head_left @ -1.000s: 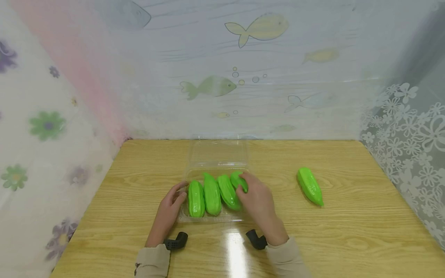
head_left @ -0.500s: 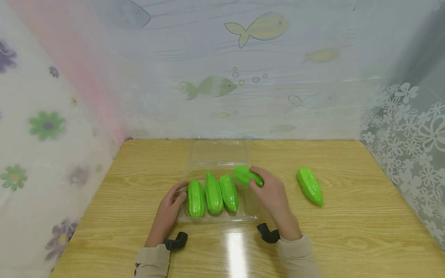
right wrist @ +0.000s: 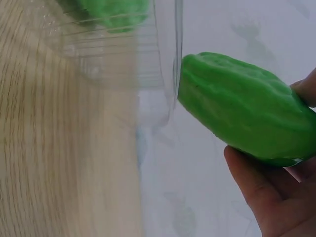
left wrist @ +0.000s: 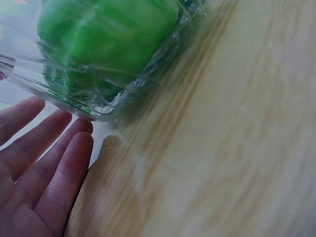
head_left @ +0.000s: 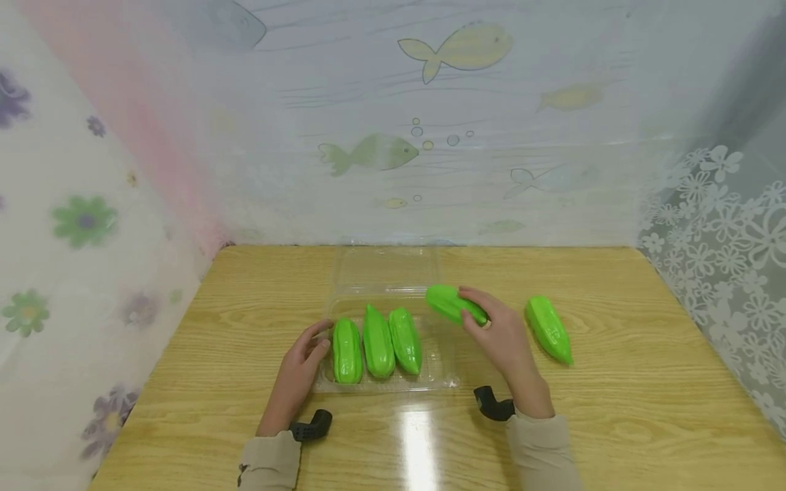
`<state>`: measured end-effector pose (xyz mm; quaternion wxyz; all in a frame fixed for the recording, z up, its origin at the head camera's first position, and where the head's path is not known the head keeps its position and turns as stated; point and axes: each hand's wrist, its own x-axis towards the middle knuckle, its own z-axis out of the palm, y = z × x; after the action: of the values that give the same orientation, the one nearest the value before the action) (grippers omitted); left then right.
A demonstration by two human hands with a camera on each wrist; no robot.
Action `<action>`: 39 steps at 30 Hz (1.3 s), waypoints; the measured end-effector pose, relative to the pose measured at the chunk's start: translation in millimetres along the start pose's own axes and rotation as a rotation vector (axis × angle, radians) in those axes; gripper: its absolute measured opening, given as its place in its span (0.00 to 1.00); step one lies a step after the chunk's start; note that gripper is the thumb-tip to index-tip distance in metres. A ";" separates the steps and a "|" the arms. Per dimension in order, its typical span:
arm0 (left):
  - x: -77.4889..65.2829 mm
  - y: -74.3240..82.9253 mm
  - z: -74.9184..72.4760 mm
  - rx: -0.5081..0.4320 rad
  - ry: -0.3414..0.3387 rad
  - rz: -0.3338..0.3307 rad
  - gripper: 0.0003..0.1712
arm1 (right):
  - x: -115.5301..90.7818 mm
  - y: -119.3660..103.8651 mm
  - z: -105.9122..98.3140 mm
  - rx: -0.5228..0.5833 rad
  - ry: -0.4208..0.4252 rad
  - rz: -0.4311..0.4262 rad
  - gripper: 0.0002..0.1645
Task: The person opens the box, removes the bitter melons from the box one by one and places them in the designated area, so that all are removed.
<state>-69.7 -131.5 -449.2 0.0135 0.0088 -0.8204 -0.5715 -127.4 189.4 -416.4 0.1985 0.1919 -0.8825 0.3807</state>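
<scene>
At the far left we see a pale covering (head_left: 37, 266) printed with green and purple flowers, beside the wooden desk (head_left: 626, 402). A beige sleeve (head_left: 270, 460) and a black wrist mount (head_left: 311, 426) lead us to the left hand (head_left: 301, 365), whose fingers reach the left side of a clear plastic container (head_left: 439, 358). In the left wrist view we find those fingers loosely extended and a little spread, the tips at the container wall, gripping nothing.

The container lies on the desk with its clear lid (head_left: 387, 269) folded back toward the wall. Inside it we count three glossy green vegetables side by side: the left one (head_left: 348, 351) upright in our view, the middle one (head_left: 379, 344) with its pointed end away from us, and the right one (head_left: 405, 341) with its point toward us, leaning against its neighbour.

Over the container's rear right corner we see a fourth vegetable (head_left: 451, 303), tilted, its blunt end to the left. The right hand (head_left: 503, 334) pinches its other end between thumb and fingers, a ring (head_left: 487, 324) on one finger; we cannot tell whether the vegetable touches the container. The two hands are well apart. Farther right, a fifth vegetable (head_left: 548, 329) lies alone on the desk, and beyond that we see white printed flowers (head_left: 731, 252).
</scene>
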 end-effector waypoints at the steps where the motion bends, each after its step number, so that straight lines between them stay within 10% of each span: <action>1: 0.0 -0.2 0.0 0.004 0.002 -0.003 0.22 | 0.1 1.0 -0.2 -0.001 0.008 -0.011 0.19; 39: 11.9 -34.6 2.1 -0.001 0.017 -0.006 0.21 | -4.2 21.7 0.0 0.093 -0.245 0.376 0.31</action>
<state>-81.7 -141.9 -482.2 0.0188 0.0163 -0.8199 -0.5719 -134.4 204.0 -431.4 0.0063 0.0777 -0.9019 0.4249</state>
